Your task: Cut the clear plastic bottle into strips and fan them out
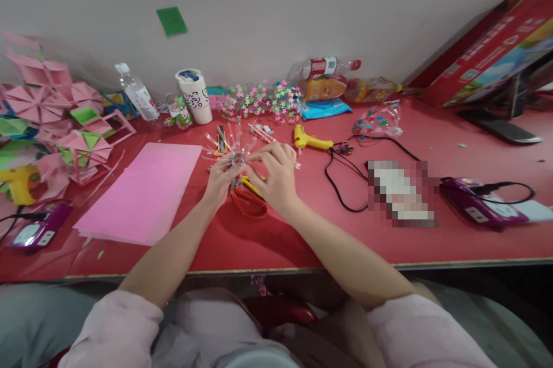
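My left hand [220,179] is closed around the base of a clear plastic bottle piece [237,156], cut into thin strips that fan outward above the table. My right hand [276,172] is on its right side, thumb and fingers pinched at one of the strips. Just below both hands lie scissors with orange-red handles [250,205], partly hidden by the fingers. A yellow-handled tool [251,185] shows beside them under my right hand. Behind the strips rests a box cutter [222,140].
Pink paper sheets [142,195] lie left, beside pink folded-paper shapes [38,100]. A yellow glue gun [313,139] with a black cord is right of my hands. Along the wall stand a white cup [194,97], star-covered plastic [259,102] and bottles [330,67]. A purple power strip [479,201] sits right.
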Demonstrator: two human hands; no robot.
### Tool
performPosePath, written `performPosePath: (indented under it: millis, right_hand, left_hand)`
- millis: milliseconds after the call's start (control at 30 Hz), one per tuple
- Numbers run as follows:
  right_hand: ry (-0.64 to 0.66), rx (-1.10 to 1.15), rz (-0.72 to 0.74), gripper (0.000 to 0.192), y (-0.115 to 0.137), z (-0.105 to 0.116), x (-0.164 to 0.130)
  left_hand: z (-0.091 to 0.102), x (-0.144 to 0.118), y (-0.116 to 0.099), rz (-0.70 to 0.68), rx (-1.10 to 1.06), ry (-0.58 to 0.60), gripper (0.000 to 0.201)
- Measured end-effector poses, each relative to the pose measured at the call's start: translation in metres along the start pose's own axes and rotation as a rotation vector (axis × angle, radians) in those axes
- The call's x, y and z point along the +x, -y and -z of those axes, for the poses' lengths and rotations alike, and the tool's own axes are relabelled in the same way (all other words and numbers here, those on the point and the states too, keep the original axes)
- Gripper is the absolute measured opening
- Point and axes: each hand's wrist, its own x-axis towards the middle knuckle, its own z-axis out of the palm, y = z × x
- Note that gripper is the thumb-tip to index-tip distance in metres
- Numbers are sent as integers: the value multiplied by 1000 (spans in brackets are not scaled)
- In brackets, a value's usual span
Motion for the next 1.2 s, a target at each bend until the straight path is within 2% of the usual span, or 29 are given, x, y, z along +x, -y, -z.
performPosePath:
  millis: [200,400,700,967,1200]
  right_hand:
    - [30,-2,2,7,-1,-2,-1]
    - [88,-1,36,11,0,0,-1]
    - [145,-9,157,21,-2,-2,1]
    - [43,-25,77,12,-2,2,3]
    - [73,-8,48,7,3,5,3]
  left_hand:
    - [1,1,1,-36,14,9,42]
    - [4,4,5,-9,5,-7,47]
    - [4,6,6,4,43,-49,42]
    - [6,8,6,-51,19,-32,43]
    - [7,8,7,-64,7,-52,41]
